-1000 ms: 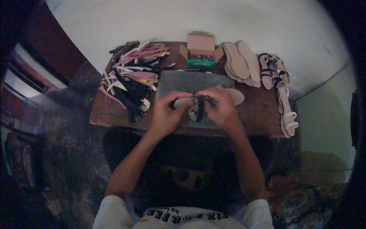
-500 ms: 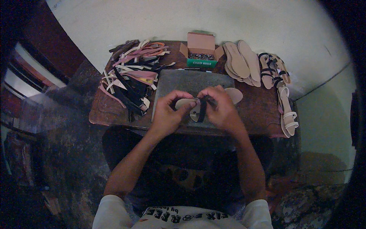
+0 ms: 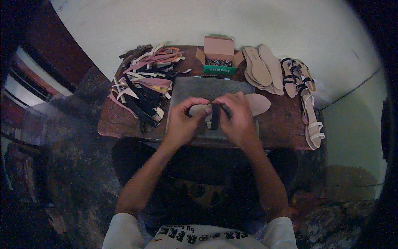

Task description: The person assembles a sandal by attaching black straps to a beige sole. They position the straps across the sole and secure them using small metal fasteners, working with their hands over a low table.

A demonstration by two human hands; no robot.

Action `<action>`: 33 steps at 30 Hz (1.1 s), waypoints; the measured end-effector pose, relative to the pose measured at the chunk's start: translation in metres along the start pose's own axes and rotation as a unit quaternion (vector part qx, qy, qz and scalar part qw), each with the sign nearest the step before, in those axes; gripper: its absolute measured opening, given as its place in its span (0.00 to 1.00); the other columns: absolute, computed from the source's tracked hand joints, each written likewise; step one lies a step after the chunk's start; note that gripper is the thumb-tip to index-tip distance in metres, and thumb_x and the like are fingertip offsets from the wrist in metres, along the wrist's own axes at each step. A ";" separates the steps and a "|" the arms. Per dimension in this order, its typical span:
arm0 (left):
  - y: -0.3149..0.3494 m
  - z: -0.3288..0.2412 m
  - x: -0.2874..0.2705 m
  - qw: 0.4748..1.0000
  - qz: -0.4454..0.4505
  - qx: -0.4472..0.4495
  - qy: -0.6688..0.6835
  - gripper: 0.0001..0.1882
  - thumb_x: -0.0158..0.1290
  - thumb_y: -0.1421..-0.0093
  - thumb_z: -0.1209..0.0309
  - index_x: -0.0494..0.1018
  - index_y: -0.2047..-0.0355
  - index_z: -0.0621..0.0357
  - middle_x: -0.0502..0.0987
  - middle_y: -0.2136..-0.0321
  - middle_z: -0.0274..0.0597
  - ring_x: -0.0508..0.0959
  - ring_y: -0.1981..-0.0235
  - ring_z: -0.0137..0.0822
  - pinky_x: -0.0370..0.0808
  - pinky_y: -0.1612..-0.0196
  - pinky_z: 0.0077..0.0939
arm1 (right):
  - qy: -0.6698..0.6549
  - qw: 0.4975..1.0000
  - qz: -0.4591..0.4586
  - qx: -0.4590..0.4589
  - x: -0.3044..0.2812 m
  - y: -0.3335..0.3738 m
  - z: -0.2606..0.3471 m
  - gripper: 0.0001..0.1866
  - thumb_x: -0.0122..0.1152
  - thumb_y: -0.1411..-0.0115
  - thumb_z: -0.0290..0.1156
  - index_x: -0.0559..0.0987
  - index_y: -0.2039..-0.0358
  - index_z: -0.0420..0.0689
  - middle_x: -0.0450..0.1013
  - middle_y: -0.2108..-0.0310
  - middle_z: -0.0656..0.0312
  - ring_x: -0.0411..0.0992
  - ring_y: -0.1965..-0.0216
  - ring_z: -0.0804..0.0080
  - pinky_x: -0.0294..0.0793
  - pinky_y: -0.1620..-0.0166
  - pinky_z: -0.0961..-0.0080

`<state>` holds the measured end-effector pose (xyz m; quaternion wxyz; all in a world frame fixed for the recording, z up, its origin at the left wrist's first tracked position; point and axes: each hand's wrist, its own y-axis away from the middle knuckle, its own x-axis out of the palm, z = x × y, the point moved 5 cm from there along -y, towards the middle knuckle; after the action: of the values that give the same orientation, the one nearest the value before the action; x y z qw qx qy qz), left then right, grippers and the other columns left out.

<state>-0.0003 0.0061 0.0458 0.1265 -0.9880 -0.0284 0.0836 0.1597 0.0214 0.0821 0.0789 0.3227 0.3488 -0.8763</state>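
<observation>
Nearest us, our left hand (image 3: 182,120) pinches a pale sole piece (image 3: 198,110) between thumb and curled fingers, while our right hand (image 3: 237,116) has its fingertips pressed together at the top of a dark strap (image 3: 214,118). The two hands almost meet, and the work sits between them over the grey slab (image 3: 213,86); we cannot tell whether it touches. The sole piece is beige and smooth with a rounded end, and the strap hangs from our fingers as a narrow, near-black band with a pale flap (image 3: 208,120) peeping out at its left. A broad, rounded beige sole end (image 3: 259,104) shows beyond our right hand; we cannot see whether it joins the pinched piece. Compared with half a second ago, the strap lies slightly further left and covers more of the flap, and more of the rounded end shows on the right. Farther off on the brown table (image 3: 282,120), a heap of loose straps (image 3: 145,81), an open green box (image 3: 207,69) and stacked insoles (image 3: 260,68) keep their places.
</observation>
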 end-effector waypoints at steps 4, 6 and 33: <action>-0.002 0.021 -0.006 0.993 -0.041 -0.087 0.069 0.10 0.59 0.40 0.76 0.77 0.57 0.61 0.80 0.67 0.36 0.77 0.66 0.25 0.75 0.62 0.21 | -0.031 0.998 -0.060 0.013 -0.006 0.000 -0.005 0.13 0.62 0.45 0.25 0.78 0.58 0.43 0.75 0.60 0.53 0.70 0.54 0.51 0.68 0.49 0.57; -0.004 0.029 -0.009 0.981 -0.055 -0.133 0.129 0.11 0.58 0.39 0.75 0.77 0.56 0.61 0.80 0.67 0.36 0.77 0.67 0.24 0.74 0.64 0.21 | -0.056 0.995 -0.077 0.024 -0.009 0.001 -0.010 0.14 0.63 0.44 0.27 0.78 0.56 0.43 0.74 0.57 0.52 0.70 0.50 0.51 0.68 0.46 0.57; -0.004 0.048 -0.012 0.907 -0.086 -0.244 0.332 0.19 0.57 0.39 0.75 0.68 0.48 0.63 0.78 0.59 0.40 0.79 0.60 0.33 0.76 0.59 0.25 | 0.034 0.995 -0.096 -0.007 -0.011 -0.003 0.002 0.31 0.73 0.49 0.41 0.73 0.47 0.41 0.72 0.49 0.52 0.68 0.46 0.50 0.67 0.43 0.60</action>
<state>-0.0207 0.0210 0.0035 -0.1098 -0.9524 -0.0886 -0.2704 0.1665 0.0210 0.0916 -0.0148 0.3173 0.3870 -0.8657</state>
